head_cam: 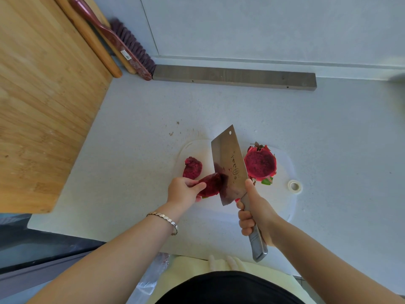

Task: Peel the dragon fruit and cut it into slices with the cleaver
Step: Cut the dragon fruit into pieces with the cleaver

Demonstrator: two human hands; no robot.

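We see deep magenta flesh, finely speckled with dark seeds, on the peeled piece [211, 184], the second peeled piece [192, 167] and the cut half [260, 164], whose skin is bright pink with green tips. The cleaver [229, 165] is silver steel with black characters and red juice smears. The cutting board [282, 172] is white, the worktop [140, 128] pale grey with fine specks, the bamboo board [43, 95] honey-brown with striped grain.

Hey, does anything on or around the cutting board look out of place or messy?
What looks like a roll of white tape sits at the right edge of the cutting board, near the unpeeled dragon fruit half: odd beside food. Dark specks dot the counter beyond it.
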